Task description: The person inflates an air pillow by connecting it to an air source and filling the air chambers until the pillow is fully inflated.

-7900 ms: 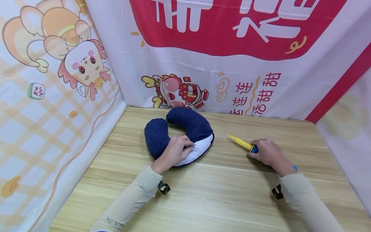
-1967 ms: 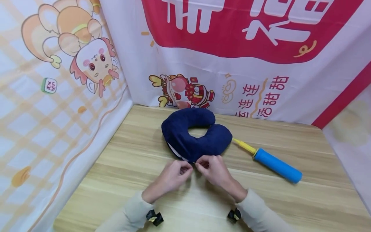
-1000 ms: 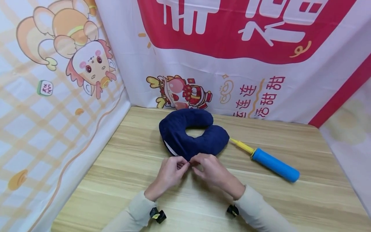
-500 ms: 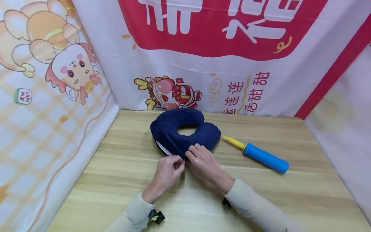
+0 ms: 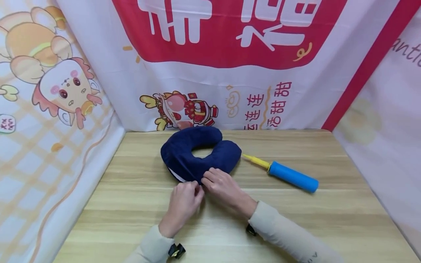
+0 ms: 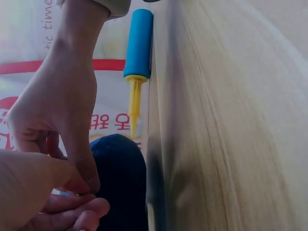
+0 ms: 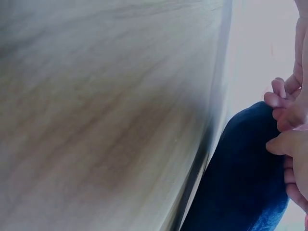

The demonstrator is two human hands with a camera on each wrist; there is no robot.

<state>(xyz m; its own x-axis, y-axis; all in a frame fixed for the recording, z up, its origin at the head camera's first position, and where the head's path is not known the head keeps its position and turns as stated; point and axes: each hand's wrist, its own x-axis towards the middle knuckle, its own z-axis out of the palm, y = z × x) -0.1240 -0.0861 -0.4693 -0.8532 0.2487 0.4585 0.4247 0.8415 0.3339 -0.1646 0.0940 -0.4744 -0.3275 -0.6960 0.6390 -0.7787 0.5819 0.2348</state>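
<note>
A navy U-shaped neck pillow (image 5: 182,159) lies on the table, its open end facing back right. A white strip of inner lining (image 5: 175,174) shows through a slit along its front left edge. My left hand (image 5: 182,201) pinches the pillow's front edge at the right end of that strip. A small shiny bit (image 6: 78,194) peeks out between the fingertips in the left wrist view. Right beside it, my right hand (image 5: 225,188) grips the cover's edge, fingers over the top of the fabric. In the right wrist view, both hands' fingertips meet at the pillow's edge.
A blue hand pump (image 5: 292,177) with a yellow nozzle (image 5: 256,160) lies right of the pillow, its tip close to the pillow's right arm. Printed cloth walls stand at the back (image 5: 230,73), left and right of the wooden table (image 5: 131,204).
The pump, earlier in my right hand, now lies on the table. The pillow has been turned around, and both hands have come together at its front edge. The white strip has become shorter.
</note>
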